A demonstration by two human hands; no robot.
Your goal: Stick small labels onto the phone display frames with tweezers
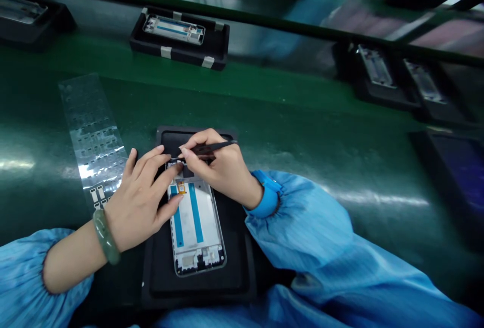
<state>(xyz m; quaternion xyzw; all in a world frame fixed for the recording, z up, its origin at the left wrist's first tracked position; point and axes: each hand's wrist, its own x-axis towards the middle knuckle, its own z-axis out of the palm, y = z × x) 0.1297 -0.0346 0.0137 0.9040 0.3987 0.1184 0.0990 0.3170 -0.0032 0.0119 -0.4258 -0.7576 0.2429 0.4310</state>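
A phone frame [206,217] with two blue strips and an orange flex piece lies in a black tray [234,277] in front of me. My right hand [219,166] pinches dark tweezers [221,145], their tip end at the frame's upper edge beside my left fingers. My left hand [145,192] rests with fingers spread over the frame's upper left side, fingertips touching its top part and thumb near the orange flex. The spot under the fingertips is partly hidden. Left of my hand is a clear sheet of small stickers [94,136], its last pale stickers by my wrist.
At the back stands a black tray [215,48] holding another phone frame [174,29]. More trays with frames sit at far left [22,12] and at right [378,70], blurred. A dark tray [454,176] lies at the right edge. The bench surface is green.
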